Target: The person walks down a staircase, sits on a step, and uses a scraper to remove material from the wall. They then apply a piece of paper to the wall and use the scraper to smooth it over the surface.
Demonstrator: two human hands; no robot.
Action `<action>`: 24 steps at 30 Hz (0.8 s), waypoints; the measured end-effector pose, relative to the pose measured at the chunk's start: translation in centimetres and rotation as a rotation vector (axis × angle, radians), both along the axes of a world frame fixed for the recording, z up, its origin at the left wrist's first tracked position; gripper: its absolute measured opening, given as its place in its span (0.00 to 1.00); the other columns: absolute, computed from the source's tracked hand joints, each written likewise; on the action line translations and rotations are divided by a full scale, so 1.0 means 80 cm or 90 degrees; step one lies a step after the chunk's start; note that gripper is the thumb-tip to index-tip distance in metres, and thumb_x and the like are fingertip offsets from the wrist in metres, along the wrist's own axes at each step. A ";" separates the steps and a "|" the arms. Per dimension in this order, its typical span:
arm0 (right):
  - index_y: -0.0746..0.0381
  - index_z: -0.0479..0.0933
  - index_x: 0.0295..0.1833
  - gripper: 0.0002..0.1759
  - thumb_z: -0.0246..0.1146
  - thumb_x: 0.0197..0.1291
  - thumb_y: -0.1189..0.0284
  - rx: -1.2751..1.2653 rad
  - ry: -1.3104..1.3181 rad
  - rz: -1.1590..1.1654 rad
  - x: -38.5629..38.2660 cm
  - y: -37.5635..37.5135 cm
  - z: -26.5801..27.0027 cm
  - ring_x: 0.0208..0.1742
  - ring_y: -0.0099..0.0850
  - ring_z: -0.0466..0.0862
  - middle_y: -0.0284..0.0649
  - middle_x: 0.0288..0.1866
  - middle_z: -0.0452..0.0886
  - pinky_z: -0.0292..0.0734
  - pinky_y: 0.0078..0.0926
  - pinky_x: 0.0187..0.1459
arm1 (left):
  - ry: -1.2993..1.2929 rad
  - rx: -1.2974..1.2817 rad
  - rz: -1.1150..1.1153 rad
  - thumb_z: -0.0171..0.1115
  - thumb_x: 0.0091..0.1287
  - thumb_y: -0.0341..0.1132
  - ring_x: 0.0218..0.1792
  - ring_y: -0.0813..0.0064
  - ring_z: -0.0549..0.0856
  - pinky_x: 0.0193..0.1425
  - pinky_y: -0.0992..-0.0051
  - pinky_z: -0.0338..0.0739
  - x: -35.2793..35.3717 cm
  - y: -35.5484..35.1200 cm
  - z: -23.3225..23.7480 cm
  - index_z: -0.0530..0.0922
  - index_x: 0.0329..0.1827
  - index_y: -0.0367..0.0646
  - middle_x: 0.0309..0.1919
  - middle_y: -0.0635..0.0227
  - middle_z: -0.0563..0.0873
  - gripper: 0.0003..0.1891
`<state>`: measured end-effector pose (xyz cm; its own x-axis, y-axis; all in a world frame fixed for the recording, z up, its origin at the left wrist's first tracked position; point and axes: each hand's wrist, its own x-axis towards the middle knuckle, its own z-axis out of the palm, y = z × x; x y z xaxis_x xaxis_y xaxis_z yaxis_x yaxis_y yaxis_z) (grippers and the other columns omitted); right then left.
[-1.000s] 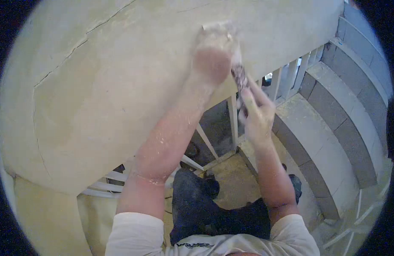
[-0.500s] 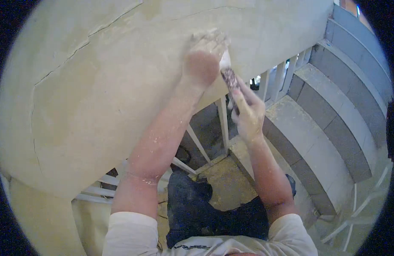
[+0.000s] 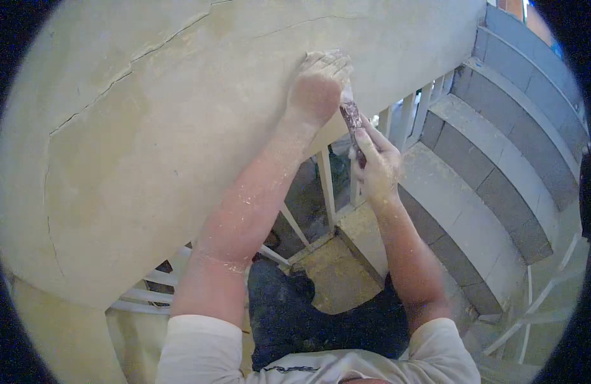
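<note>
My left hand (image 3: pixel 318 86), dusted white, presses flat against a curved beige plastered wall (image 3: pixel 167 128) near its lower edge. Just right of it, my right hand (image 3: pixel 375 163) grips the dark, plaster-stained handle of a putty knife (image 3: pixel 352 118). The tool points up at the wall's edge, and its blade tip is hidden behind my left hand. Both forearms are speckled with plaster.
Long cracks (image 3: pixel 129 64) run across the wall at upper left. White railing balusters (image 3: pixel 398 121) stand under the wall's edge. Grey concrete stairs (image 3: pixel 494 160) climb at the right. My dark trousers (image 3: pixel 295 313) and a dusty landing floor (image 3: pixel 337 275) lie below.
Both hands have shifted slightly along the wall's lower edge, the left staying pressed on the plaster and the right keeping the putty knife beside it. The view has tilted a little.
</note>
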<state>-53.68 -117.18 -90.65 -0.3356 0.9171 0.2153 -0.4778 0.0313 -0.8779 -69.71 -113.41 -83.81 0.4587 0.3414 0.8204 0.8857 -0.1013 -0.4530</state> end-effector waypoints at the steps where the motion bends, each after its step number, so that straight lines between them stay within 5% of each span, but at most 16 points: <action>1: 0.65 0.73 0.63 0.21 0.58 0.67 0.68 0.002 0.013 0.000 -0.003 0.002 -0.001 0.17 0.13 0.62 0.27 0.24 0.71 0.50 0.12 0.16 | 0.003 0.001 -0.001 0.58 0.56 0.30 0.50 0.70 0.82 0.62 0.67 0.71 0.000 0.005 0.006 0.84 0.40 0.47 0.43 0.68 0.86 0.10; 6: 0.65 0.73 0.63 0.23 0.60 0.66 0.65 0.007 0.096 0.037 -0.004 0.026 0.015 0.19 0.12 0.65 0.27 0.25 0.73 0.53 0.12 0.17 | 0.016 0.016 0.047 0.58 0.57 0.31 0.49 0.68 0.83 0.60 0.68 0.73 0.006 0.029 0.032 0.83 0.41 0.45 0.43 0.65 0.86 0.11; 9: 0.65 0.72 0.64 0.24 0.59 0.66 0.65 -0.011 -0.018 0.017 -0.006 -0.015 -0.029 0.19 0.12 0.64 0.28 0.24 0.73 0.55 0.12 0.17 | -0.035 -0.111 0.162 0.59 0.57 0.32 0.48 0.67 0.83 0.59 0.68 0.74 0.009 -0.022 -0.018 0.83 0.43 0.45 0.43 0.64 0.86 0.12; 15: 0.65 0.68 0.67 0.25 0.58 0.67 0.69 -0.109 -0.064 0.104 -0.017 -0.107 -0.144 0.23 0.13 0.68 0.28 0.29 0.75 0.63 0.11 0.23 | -0.130 -0.171 0.055 0.59 0.56 0.31 0.54 0.66 0.81 0.63 0.67 0.71 -0.017 -0.117 -0.158 0.83 0.44 0.42 0.48 0.63 0.85 0.13; 20: 0.68 0.66 0.68 0.28 0.61 0.63 0.76 -0.051 -0.084 0.045 -0.041 -0.135 -0.179 0.37 0.14 0.72 0.30 0.45 0.78 0.70 0.13 0.39 | -0.117 -0.246 0.025 0.58 0.55 0.30 0.55 0.68 0.80 0.65 0.67 0.69 -0.026 -0.143 -0.174 0.83 0.44 0.40 0.49 0.65 0.85 0.14; 24: 0.69 0.65 0.68 0.28 0.61 0.62 0.76 -0.019 -0.066 -0.004 -0.049 -0.145 -0.184 0.37 0.16 0.72 0.31 0.45 0.79 0.71 0.14 0.39 | -0.067 -0.212 0.011 0.58 0.56 0.30 0.56 0.69 0.80 0.65 0.67 0.69 -0.023 -0.143 -0.157 0.83 0.42 0.41 0.49 0.66 0.85 0.12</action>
<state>-57.59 -128.77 -105.40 -0.3492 0.9246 0.1522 -0.3849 0.0065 -0.9229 -71.52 -124.83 -96.40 0.3695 0.6052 0.7051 0.9286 -0.2130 -0.3038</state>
